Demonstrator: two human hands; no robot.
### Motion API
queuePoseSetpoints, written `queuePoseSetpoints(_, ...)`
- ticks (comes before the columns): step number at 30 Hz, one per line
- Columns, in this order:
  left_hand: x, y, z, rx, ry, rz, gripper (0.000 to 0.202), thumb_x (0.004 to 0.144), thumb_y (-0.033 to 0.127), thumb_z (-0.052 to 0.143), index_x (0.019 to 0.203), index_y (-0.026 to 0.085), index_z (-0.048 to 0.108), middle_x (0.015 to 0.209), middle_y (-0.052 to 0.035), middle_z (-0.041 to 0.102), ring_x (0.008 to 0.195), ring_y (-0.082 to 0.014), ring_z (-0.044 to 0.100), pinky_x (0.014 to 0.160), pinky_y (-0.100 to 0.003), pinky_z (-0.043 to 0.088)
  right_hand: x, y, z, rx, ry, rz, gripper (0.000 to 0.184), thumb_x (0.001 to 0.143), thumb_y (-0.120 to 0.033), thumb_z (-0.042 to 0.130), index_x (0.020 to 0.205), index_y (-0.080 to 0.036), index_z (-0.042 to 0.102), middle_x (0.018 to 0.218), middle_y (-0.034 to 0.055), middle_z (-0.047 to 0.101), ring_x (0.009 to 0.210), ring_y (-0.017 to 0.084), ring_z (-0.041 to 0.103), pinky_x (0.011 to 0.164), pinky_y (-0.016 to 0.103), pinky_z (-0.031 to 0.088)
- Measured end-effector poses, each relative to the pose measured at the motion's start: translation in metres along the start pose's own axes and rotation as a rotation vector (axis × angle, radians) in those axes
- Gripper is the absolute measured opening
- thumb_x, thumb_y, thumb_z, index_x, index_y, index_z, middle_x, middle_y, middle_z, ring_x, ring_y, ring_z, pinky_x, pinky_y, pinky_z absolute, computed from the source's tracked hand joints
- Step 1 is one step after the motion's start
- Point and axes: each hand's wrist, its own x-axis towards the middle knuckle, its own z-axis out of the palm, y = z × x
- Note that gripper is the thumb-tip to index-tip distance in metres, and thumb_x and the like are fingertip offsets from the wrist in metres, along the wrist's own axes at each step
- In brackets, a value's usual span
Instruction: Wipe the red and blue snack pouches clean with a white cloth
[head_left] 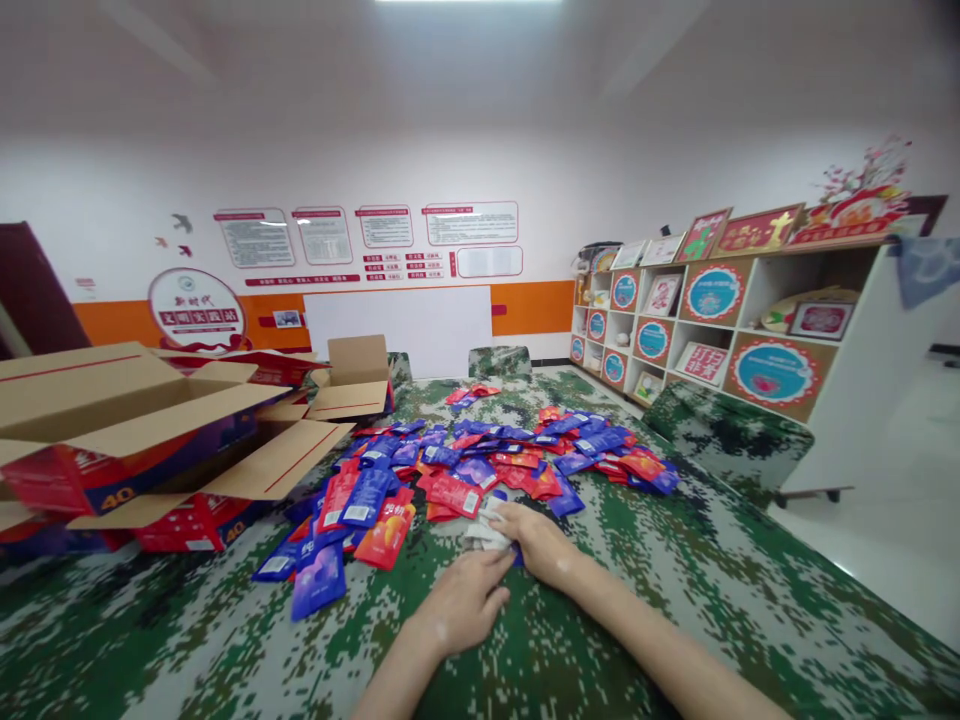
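My right hand (538,542) is closed on a crumpled white cloth (486,528) at the near edge of a heap of pouches. Under the cloth lies a blue pouch (518,557), mostly hidden, with only small blue edges showing. My left hand (463,598) is beside it, its bent fingers at the pouch's near edge and touching the cloth. Its grip is partly covered. Just beyond the hands are a red pouch (452,495) and many more in the heap. To the left lie an orange-red pouch (385,530) and a purple-blue pouch (318,580).
Opened cardboard boxes (172,430) with flaps out stand on the left of the table. A camouflage tablecloth (712,600) covers the table. Chairs in matching camouflage (727,440) stand around it. A white shelf unit (847,400) with framed items is at right.
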Motion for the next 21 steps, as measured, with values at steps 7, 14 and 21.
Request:
queuePoseSetpoints(7, -0.001, -0.004, 0.004, -0.025, -0.005, 0.004, 0.052, 0.086, 0.028, 0.046, 0.137, 0.026, 0.036, 0.142, -0.0016, 0.035, 0.13, -0.0192, 0.031, 0.109, -0.037, 0.025, 0.038, 0.03, 0.009, -0.132, -0.007, 0.19, 0.033, 0.083, -0.014, 0.043, 0.107, -0.018, 0.066, 0.108, 0.0104, 0.065, 0.101, 0.022, 0.058, 0.089, 0.033, 0.043)
queuePoseSetpoints(14, 0.0, -0.002, 0.004, -0.022, 0.007, 0.016, 0.05, 0.086, 0.027, 0.046, 0.135, 0.024, 0.039, 0.14, -0.0026, 0.038, 0.128, -0.0189, 0.034, 0.107, -0.035, 0.026, 0.028, 0.011, -0.015, -0.045, 0.042, 0.185, 0.058, 0.07, 0.0, 0.038, 0.122, -0.019, 0.057, 0.125, 0.0082, 0.056, 0.115, 0.02, 0.051, 0.098, 0.035, 0.038)
queuePoseSetpoints(21, -0.001, 0.0, 0.004, -0.029, 0.043, -0.017, 0.049, 0.083, 0.029, 0.05, 0.132, 0.028, 0.042, 0.131, -0.0037, 0.049, 0.119, -0.0238, 0.044, 0.101, -0.039, 0.033, -0.017, -0.04, -0.013, 0.04, -0.016, 0.03, 0.062, 0.072, -0.005, 0.042, 0.132, -0.022, 0.046, 0.131, 0.0066, 0.051, 0.121, 0.02, 0.044, 0.104, 0.036, 0.032)
